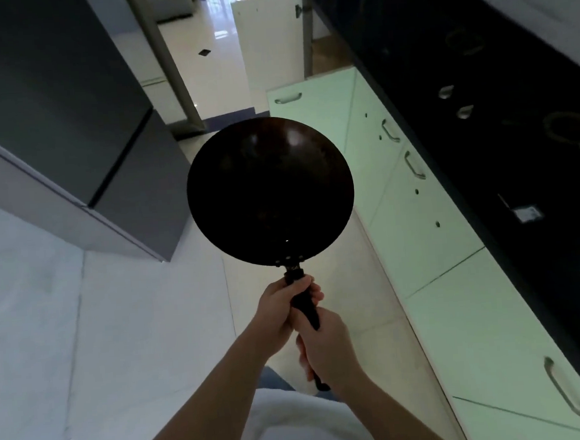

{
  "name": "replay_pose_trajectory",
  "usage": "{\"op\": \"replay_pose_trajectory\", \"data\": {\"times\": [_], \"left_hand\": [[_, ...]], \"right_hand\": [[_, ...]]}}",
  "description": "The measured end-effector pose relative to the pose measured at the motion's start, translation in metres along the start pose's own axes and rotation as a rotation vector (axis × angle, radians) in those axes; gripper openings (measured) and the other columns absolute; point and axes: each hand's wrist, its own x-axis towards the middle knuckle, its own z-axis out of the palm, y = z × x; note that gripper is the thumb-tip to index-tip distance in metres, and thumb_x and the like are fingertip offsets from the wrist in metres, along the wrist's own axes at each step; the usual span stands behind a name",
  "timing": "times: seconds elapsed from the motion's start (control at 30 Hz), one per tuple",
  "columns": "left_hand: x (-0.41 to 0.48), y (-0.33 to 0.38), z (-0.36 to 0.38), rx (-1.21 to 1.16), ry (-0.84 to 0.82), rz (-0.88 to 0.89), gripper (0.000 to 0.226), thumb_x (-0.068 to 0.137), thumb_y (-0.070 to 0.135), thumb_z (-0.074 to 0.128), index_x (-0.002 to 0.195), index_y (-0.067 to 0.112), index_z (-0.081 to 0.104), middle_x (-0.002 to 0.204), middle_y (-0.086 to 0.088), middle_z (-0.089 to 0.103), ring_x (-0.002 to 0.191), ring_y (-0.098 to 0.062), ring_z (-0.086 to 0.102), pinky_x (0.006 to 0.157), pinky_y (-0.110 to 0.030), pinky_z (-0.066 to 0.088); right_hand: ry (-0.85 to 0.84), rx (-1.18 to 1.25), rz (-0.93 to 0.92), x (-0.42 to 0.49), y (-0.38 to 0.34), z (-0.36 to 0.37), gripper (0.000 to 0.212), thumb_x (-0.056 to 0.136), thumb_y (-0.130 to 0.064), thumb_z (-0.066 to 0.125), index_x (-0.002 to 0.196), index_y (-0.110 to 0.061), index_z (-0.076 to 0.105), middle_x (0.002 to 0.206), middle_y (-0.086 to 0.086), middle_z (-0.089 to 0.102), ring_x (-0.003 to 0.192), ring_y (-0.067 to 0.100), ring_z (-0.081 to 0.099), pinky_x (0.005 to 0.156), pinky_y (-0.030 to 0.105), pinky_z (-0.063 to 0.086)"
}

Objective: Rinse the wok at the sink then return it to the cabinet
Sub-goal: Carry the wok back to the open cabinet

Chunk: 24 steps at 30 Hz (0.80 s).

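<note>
Both hands are on it: left hand (281,309) wrapped around the handle up near the bowl, right hand (325,346) clamped lower down, and the round black metal wok (270,190) rides out in front, held in the air above the pale tiled floor (152,332). Dark, glossy bowl, a faint sheen at the far rim, looks empty. To the right run pale green cabinet doors (419,217) under the black table (515,118). No sink visible, so keep it level and clear of those handles.
</note>
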Motion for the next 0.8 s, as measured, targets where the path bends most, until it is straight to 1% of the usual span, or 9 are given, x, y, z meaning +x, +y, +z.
{"op": "replay_pose_trajectory", "data": {"times": [0.13, 0.23, 0.37, 0.53, 0.67, 0.73, 0.8], "left_hand": [[0.027, 0.023, -0.011, -0.035, 0.048, 0.0, 0.01, 0.092, 0.004, 0.059, 0.091, -0.005, 0.064, 0.076, -0.013, 0.067, 0.073, -0.023, 0.063, 0.076, -0.032, 0.054], [0.053, 0.042, -0.027, -0.071, 0.08, 0.002, 0.011, 0.091, 0.005, 0.061, 0.095, -0.006, 0.063, 0.081, -0.015, 0.066, 0.074, -0.023, 0.064, 0.074, -0.031, 0.055], [0.091, 0.076, -0.051, -0.122, 0.092, 0.015, 0.012, 0.091, 0.004, 0.061, 0.098, -0.006, 0.061, 0.083, -0.016, 0.064, 0.073, -0.022, 0.064, 0.073, -0.031, 0.055], [0.148, 0.144, -0.089, -0.117, 0.072, 0.04, 0.014, 0.091, 0.007, 0.061, 0.099, -0.005, 0.06, 0.083, -0.014, 0.062, 0.073, -0.021, 0.062, 0.075, -0.031, 0.054], [0.187, 0.211, -0.124, -0.082, 0.041, 0.062, 0.013, 0.092, 0.007, 0.06, 0.099, -0.004, 0.06, 0.082, -0.013, 0.063, 0.073, -0.02, 0.063, 0.074, -0.029, 0.055], [0.205, 0.244, -0.141, -0.061, 0.035, 0.063, 0.011, 0.092, 0.007, 0.06, 0.095, -0.004, 0.062, 0.081, -0.012, 0.064, 0.072, -0.021, 0.063, 0.076, -0.031, 0.054], [0.223, 0.272, -0.154, -0.061, 0.027, 0.067, 0.011, 0.091, 0.007, 0.061, 0.093, -0.004, 0.063, 0.079, -0.012, 0.064, 0.073, -0.021, 0.063, 0.078, -0.033, 0.053]], "right_hand": [[-0.057, -0.022, 0.009, 0.038, -0.013, 0.012, 0.027, 0.099, -0.028, 0.056, 0.076, -0.016, 0.063, 0.052, 0.0, 0.058, 0.043, 0.014, 0.052, 0.049, 0.032, 0.046], [-0.1, -0.045, 0.014, 0.069, -0.023, 0.024, 0.025, 0.099, -0.027, 0.056, 0.079, -0.015, 0.064, 0.054, -0.001, 0.059, 0.046, 0.013, 0.053, 0.052, 0.033, 0.047], [-0.132, -0.068, 0.02, 0.119, -0.045, 0.047, 0.027, 0.099, -0.026, 0.056, 0.082, -0.007, 0.065, 0.054, 0.001, 0.058, 0.045, 0.015, 0.053, 0.05, 0.033, 0.048], [-0.116, -0.12, -0.003, 0.194, -0.089, 0.094, 0.03, 0.099, -0.028, 0.055, 0.079, -0.008, 0.064, 0.055, 0.002, 0.058, 0.047, 0.018, 0.054, 0.05, 0.033, 0.047], [-0.123, -0.076, 0.002, 0.246, -0.139, 0.141, 0.031, 0.1, -0.025, 0.054, 0.077, -0.007, 0.062, 0.052, 0.003, 0.055, 0.039, 0.014, 0.05, 0.042, 0.026, 0.044], [-0.116, -0.056, 0.005, 0.27, -0.162, 0.162, 0.031, 0.101, -0.025, 0.053, 0.077, -0.008, 0.062, 0.052, 0.003, 0.055, 0.037, 0.012, 0.049, 0.039, 0.023, 0.043], [-0.123, -0.049, -0.013, 0.292, -0.184, 0.177, 0.031, 0.1, -0.024, 0.053, 0.075, -0.008, 0.06, 0.052, 0.005, 0.055, 0.035, 0.012, 0.048, 0.037, 0.022, 0.041]]}}
